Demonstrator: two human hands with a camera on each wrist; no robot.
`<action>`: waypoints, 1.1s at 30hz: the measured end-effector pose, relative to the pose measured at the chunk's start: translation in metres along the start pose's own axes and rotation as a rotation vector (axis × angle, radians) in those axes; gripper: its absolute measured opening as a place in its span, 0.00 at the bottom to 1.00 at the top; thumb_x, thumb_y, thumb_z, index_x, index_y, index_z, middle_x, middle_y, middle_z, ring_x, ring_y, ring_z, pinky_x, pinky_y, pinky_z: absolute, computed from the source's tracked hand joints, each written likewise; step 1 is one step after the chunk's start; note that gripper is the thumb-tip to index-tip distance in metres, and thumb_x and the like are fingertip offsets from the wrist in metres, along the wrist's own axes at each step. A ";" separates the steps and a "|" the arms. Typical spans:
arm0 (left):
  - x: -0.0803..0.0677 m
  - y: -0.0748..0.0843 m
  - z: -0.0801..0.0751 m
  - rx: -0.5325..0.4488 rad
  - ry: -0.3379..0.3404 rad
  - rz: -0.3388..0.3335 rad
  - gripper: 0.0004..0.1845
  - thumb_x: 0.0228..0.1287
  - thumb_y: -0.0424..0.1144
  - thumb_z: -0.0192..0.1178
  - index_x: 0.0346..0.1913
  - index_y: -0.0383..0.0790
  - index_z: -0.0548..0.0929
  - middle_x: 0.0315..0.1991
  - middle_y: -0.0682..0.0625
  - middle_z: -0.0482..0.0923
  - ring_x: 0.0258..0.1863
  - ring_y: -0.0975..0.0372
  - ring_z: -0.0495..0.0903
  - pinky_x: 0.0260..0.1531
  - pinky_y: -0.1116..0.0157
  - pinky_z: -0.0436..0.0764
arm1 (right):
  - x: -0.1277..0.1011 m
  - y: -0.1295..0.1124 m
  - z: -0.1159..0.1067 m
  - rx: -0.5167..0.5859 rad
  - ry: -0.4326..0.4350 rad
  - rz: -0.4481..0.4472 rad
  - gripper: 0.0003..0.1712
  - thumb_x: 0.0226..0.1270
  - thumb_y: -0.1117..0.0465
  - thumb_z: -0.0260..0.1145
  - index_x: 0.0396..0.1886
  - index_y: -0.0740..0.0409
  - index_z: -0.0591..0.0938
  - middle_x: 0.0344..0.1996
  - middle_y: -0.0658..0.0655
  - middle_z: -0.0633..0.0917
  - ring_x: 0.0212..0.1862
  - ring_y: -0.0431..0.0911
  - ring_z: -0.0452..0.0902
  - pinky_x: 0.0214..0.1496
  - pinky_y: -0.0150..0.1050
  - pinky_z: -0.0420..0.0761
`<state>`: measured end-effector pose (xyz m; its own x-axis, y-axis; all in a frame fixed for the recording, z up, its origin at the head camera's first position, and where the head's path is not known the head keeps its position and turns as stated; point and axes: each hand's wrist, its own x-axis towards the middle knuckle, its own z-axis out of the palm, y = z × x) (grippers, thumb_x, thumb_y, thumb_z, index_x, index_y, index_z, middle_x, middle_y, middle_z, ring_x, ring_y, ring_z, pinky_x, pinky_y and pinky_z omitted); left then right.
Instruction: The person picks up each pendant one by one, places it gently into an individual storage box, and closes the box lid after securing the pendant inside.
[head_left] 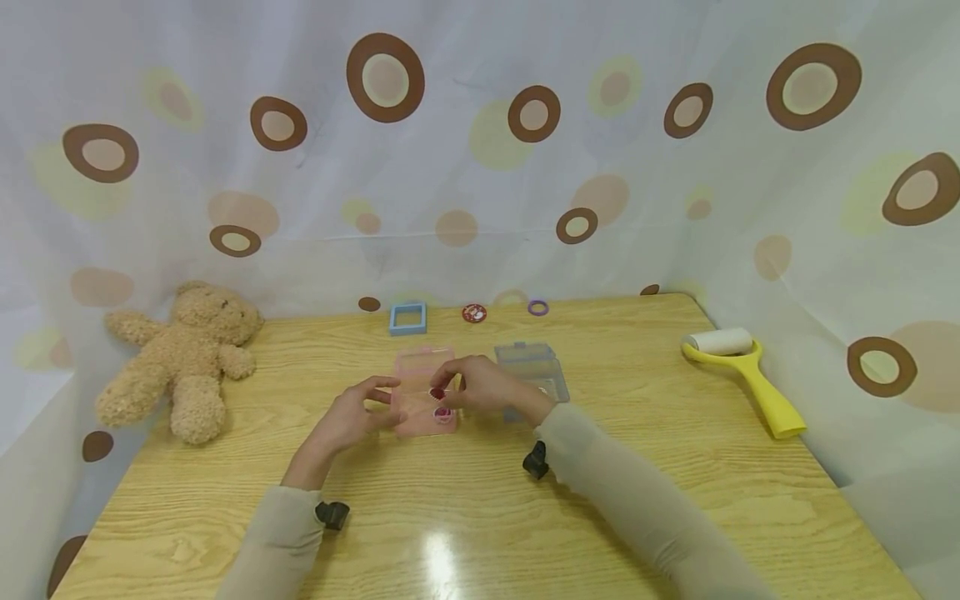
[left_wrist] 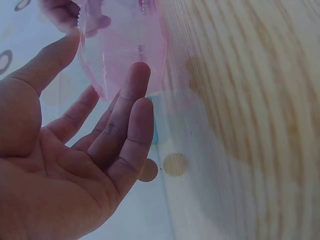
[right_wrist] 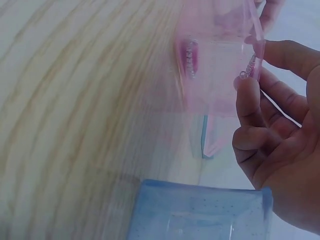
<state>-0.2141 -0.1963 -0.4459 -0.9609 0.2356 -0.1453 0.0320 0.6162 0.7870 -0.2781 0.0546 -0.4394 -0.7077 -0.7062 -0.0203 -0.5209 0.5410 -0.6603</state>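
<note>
Just in front of the blue square frame (head_left: 407, 317), a pink transparent box (head_left: 424, 390) lies on the wooden table (head_left: 480, 500) with both hands at it. At the box's left edge the left hand (head_left: 348, 421) rests with straight, relaxed fingers touching its side, gripping nothing. At the box's right edge the right hand (head_left: 487, 387) pinches a small red-pink ring (head_left: 437, 393) over it, with a clear blue box (head_left: 534, 371) just right of the pink one.
</note>
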 end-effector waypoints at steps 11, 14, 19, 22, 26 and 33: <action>0.000 0.000 0.000 -0.010 0.000 0.006 0.32 0.66 0.42 0.67 0.70 0.40 0.70 0.60 0.34 0.76 0.51 0.46 0.84 0.43 0.58 0.83 | 0.009 0.003 0.010 -0.041 0.000 0.023 0.11 0.64 0.58 0.71 0.46 0.47 0.87 0.41 0.42 0.88 0.35 0.36 0.79 0.40 0.33 0.79; 0.000 -0.001 0.000 -0.012 -0.001 0.006 0.32 0.66 0.43 0.67 0.70 0.40 0.70 0.60 0.34 0.76 0.51 0.47 0.84 0.42 0.58 0.83 | 0.012 0.004 0.013 -0.059 -0.001 0.021 0.10 0.63 0.58 0.71 0.45 0.46 0.87 0.41 0.42 0.89 0.37 0.36 0.80 0.42 0.33 0.79; 0.000 -0.001 0.001 -0.012 0.002 -0.009 0.32 0.65 0.44 0.68 0.70 0.42 0.70 0.60 0.35 0.76 0.52 0.47 0.84 0.42 0.58 0.83 | 0.014 0.003 0.016 -0.085 0.001 0.030 0.10 0.63 0.58 0.71 0.44 0.45 0.87 0.40 0.41 0.89 0.38 0.36 0.79 0.43 0.32 0.78; 0.001 -0.002 0.000 -0.010 -0.001 -0.014 0.32 0.66 0.44 0.67 0.71 0.43 0.70 0.61 0.35 0.76 0.53 0.47 0.83 0.43 0.58 0.83 | 0.014 0.002 0.017 -0.090 0.003 0.029 0.09 0.62 0.58 0.71 0.43 0.45 0.87 0.39 0.41 0.89 0.38 0.37 0.80 0.43 0.32 0.79; 0.000 -0.002 0.000 -0.007 -0.004 -0.012 0.32 0.66 0.44 0.67 0.71 0.42 0.70 0.61 0.35 0.76 0.54 0.46 0.82 0.44 0.56 0.83 | 0.015 0.002 0.017 -0.098 0.005 0.036 0.10 0.63 0.57 0.72 0.44 0.46 0.87 0.40 0.42 0.89 0.39 0.38 0.81 0.44 0.33 0.79; 0.001 -0.003 0.000 -0.006 -0.001 -0.007 0.32 0.67 0.42 0.66 0.71 0.42 0.70 0.61 0.36 0.77 0.52 0.48 0.83 0.45 0.57 0.83 | 0.016 0.003 0.019 -0.108 0.023 0.071 0.15 0.65 0.49 0.71 0.47 0.49 0.87 0.44 0.46 0.89 0.43 0.40 0.81 0.47 0.36 0.80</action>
<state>-0.2156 -0.1977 -0.4481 -0.9610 0.2316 -0.1514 0.0233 0.6131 0.7897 -0.2819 0.0362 -0.4554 -0.7543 -0.6549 -0.0462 -0.5170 0.6359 -0.5730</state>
